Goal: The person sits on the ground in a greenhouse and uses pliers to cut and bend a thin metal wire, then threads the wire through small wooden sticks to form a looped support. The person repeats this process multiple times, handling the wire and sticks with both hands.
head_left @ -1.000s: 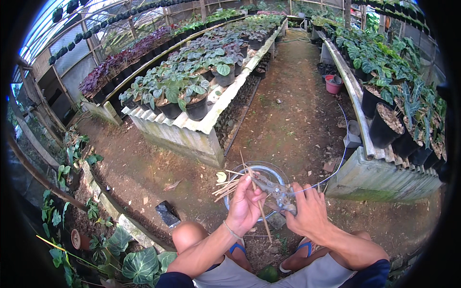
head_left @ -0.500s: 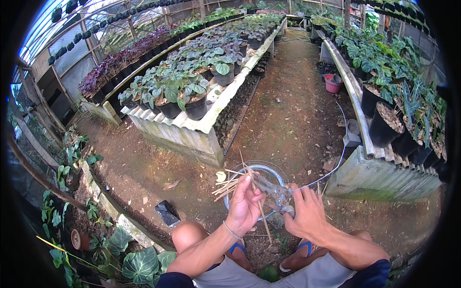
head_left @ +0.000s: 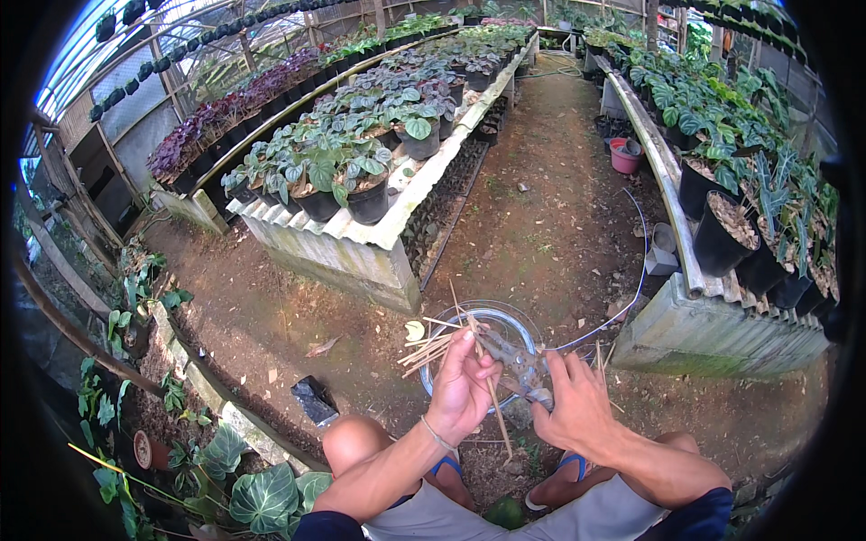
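My left hand (head_left: 463, 388) is closed, pinching a thin bamboo stick (head_left: 499, 417) that slants down past my fingers. My right hand (head_left: 577, 397) is curled around one end of a worn grey metal tool, apparently pliers (head_left: 512, 353). The tool spans the gap between both hands, its other end close to my left fingertips; its jaws are hard to make out. Beneath them, a coil of shiny wire (head_left: 532, 335) lies on the soil, with several split bamboo sticks (head_left: 424, 353) across its left side. One loose wire strand (head_left: 643, 257) arcs away from beside my right fingers.
Potted plants fill the left bench (head_left: 401, 225) and the right bench (head_left: 686, 239), with a dirt path (head_left: 541, 180) between them. A black plastic piece (head_left: 314, 400) lies at left on the ground. A reddish pot (head_left: 625, 157) and a grey container (head_left: 661, 261) stand beside the right bench.
The loose wire strand beside my right hand has sagged lower and bows out more to the right. Both hands and the tool have barely moved.
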Demonstrator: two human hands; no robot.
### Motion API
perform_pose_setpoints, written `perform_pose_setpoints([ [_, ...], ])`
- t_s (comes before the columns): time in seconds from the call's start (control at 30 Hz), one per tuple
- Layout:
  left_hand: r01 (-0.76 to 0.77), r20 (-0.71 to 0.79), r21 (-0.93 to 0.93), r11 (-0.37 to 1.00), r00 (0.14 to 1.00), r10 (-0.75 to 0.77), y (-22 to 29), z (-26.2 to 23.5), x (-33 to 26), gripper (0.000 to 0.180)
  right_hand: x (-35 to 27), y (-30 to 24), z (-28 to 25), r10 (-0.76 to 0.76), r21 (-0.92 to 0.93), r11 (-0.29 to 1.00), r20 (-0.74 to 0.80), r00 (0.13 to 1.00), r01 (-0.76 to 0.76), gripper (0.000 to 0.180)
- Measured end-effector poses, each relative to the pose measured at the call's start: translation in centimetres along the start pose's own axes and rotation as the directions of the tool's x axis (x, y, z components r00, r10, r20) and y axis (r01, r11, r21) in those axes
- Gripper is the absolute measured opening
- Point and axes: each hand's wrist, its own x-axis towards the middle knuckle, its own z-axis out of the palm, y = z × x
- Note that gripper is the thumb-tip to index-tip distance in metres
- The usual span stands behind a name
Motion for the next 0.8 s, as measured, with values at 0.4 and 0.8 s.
perform_pose_setpoints([
  [0.4,-0.013,0.002,0.049,0.999,1.000,0.013,-0.24,0.06,-0.09,0.016,-0.04,0.12,-0.11,0.010,0.010,1.000,0.012,1.000,-0.011,0.071],
  [0.8,-0.051,0.008,0.112,0.992,0.999,0.050,-0.25,-0.09,-0.20,0.014,-0.27,0.17,0.45,-0.007,0.022,1.000,-0.008,1.000,0.007,0.067],
])
